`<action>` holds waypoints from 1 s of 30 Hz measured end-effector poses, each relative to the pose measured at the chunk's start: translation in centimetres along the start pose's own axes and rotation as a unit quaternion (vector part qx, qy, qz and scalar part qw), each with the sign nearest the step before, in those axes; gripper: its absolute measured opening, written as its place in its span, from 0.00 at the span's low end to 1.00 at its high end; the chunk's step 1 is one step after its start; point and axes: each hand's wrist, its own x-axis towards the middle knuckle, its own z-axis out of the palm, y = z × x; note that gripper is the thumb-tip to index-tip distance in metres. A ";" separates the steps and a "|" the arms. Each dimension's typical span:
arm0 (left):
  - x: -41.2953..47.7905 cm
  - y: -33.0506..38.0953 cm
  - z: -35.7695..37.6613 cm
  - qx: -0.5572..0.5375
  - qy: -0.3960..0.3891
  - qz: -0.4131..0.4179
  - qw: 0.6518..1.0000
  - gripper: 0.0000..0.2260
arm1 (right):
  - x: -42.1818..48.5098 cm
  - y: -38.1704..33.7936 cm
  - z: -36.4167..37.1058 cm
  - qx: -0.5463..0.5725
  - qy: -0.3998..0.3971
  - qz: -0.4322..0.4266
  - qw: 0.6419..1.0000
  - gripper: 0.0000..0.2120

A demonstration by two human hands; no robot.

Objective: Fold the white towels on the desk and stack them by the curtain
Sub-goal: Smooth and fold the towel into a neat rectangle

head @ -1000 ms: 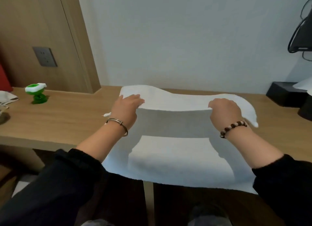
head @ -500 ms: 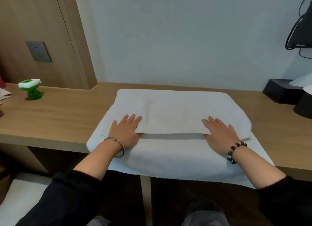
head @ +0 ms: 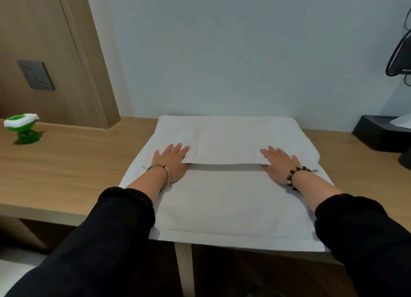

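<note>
Head-camera view down onto a light wooden worktop (head: 66,163) against a pale wall. A large white terry-cloth towel (head: 222,208) lies at the worktop's front-centre. It reaches back nearly to the rear edge, & its near hem hangs just over the front edge. The far part is doubled toward the person, so a top flap ends in a straight edge running btwn the two hands.

The left hand (head: 172,163), w/ a thin metal bangle, & the right hand (head: 279,163), w/ a dark bead bracelet, lie flat on the towel, fingers straight, gripping nothing. The thumbs are hidden at the flap edge. Toward the worktop's left edge stands a small green-and-white plastic toy (head: 21,128); at the right edge sits a black box (head: 375,132). No curtain in view.

Risks, as I judge them:
- The overhanging hem could drag the towel off the front edge if the hands pull toward the person.
- Can't tell whether the flap's sides match the layer beneath; if not, the next fold comes out crooked.
- Hard smoothing could bunch the soft cloth.

Vs 1 s ago: both hands then held the towel's edge pinched & raised above the worktop. That edge is now laid down, palms flat. Vs 0.5 s ago: pose nearly unchanged.
</note>
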 end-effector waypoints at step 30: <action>-14.7 -4.7 -3.7 0.164 -0.016 0.094 0.982 0.30 | -17.1 -2.2 -1.9 0.001 0.195 0.028 0.980 0.22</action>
